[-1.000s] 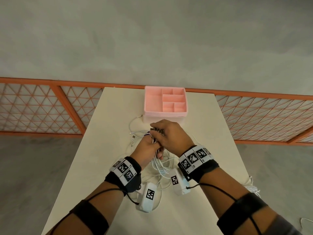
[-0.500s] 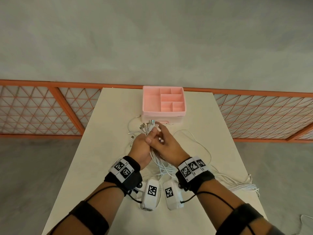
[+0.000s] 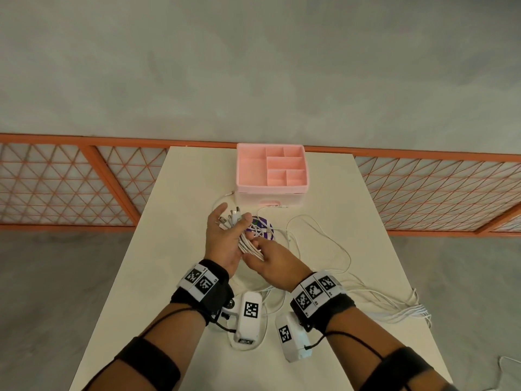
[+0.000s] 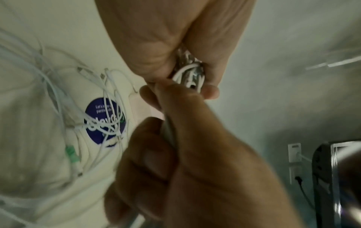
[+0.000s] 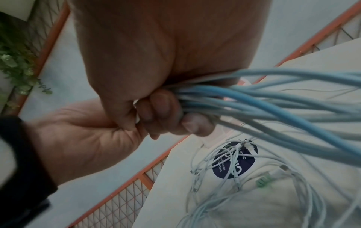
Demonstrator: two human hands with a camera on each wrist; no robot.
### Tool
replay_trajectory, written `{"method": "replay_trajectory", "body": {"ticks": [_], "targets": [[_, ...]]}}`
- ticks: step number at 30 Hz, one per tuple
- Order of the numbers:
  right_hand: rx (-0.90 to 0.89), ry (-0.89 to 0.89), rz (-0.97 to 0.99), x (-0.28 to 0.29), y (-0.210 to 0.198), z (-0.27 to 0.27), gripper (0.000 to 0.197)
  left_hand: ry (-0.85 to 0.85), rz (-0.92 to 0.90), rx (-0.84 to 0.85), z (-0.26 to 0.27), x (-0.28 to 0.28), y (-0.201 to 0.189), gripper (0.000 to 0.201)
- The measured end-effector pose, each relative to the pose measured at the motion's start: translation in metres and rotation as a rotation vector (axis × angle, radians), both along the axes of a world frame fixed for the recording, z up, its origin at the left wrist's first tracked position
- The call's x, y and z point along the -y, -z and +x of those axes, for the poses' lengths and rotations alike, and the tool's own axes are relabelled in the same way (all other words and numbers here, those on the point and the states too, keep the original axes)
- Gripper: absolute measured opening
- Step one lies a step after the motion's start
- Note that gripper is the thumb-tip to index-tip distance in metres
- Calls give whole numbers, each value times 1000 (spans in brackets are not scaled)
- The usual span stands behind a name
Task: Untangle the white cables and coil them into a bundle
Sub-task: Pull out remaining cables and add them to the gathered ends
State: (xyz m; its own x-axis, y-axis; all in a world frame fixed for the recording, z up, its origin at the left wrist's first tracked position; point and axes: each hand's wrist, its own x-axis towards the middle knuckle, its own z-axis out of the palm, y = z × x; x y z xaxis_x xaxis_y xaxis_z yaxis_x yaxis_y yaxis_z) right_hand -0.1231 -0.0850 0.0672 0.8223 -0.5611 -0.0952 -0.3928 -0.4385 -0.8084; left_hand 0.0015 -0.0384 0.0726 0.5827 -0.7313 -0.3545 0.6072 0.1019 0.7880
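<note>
Head view: taking the pink organiser box [image 3: 271,170] at the far middle of the cream table [image 3: 180,249] as the landmark, the left hand [image 3: 222,241] is raised just in front of the box and a little to its left. Its palm is turned up, the fingers partly spread and the thumb folded across a gathered bunch of white cables [image 3: 248,244], whose metal plug ends [image 3: 231,217] fan out past the fingertips toward the box. Immediately right of it, directly in front of the box, the right hand [image 3: 270,263] closes its fingers round the same bunch lower down; in the right wrist view the curled fingers [image 5: 162,111] wrap the strands fully. On the tabletop under the hands, nearer the box, lies a round dark-blue sticker [image 3: 262,227] crossed by loose cable loops. Further right of the box's front, slack cable [image 3: 332,244] curves across the table and trails to a heap of strands [image 3: 406,311] at the right edge. The left wrist view shows more loose cable [image 4: 58,98] lying over the sticker, with a small green connector [image 4: 71,155] among it. Behind the box runs an orange mesh railing [image 3: 84,182].
</note>
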Motion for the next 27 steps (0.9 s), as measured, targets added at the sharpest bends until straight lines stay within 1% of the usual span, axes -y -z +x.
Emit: {"method": "replay_trajectory", "body": {"ticks": [1, 2, 5, 7, 10, 11, 14, 16, 18, 20, 23, 25, 27], "targets": [[-17, -8, -12, 0, 0, 0, 17, -19, -2, 41, 1, -1, 1, 54], [-28, -15, -21, -1, 0, -1, 13, -33, -6, 93, 3, -2, 2, 57], [-48, -37, -34, 1, -1, -2, 22, -26, -12, 235, 6, -3, 3, 51], [-60, -59, -31, 1, -5, -3, 23, 0, -29, 260, 6, -4, 1, 48], [-84, -92, -19, 2, -8, -5, 23, 20, -55, 248, 4, -6, -2, 49], [-91, -98, -14, 2, -9, -5, 23, 12, -52, 253, 3, -5, -2, 45], [-79, -100, 10, 1, -14, -6, 23, -29, -27, 276, 1, -4, -2, 22], [-63, -73, 61, 1, -16, -6, 21, -53, -25, 260, -2, -3, -3, 13], [-58, -39, 123, 0, -17, -5, 25, -66, -23, 227, -4, -1, -4, 9], [-36, -8, 165, -2, -16, -2, 29, -68, -17, 195, -7, 1, -5, 9], [7, 39, 238, -6, -14, 1, 24, -71, -2, 153, -10, 3, -6, 11], [-16, 47, 202, -6, -15, 2, 24, -74, 3, 92, -10, 4, -7, 11], [-68, 39, 124, -5, -16, 2, 31, -78, 6, 34, -9, 5, -7, 11]]}}
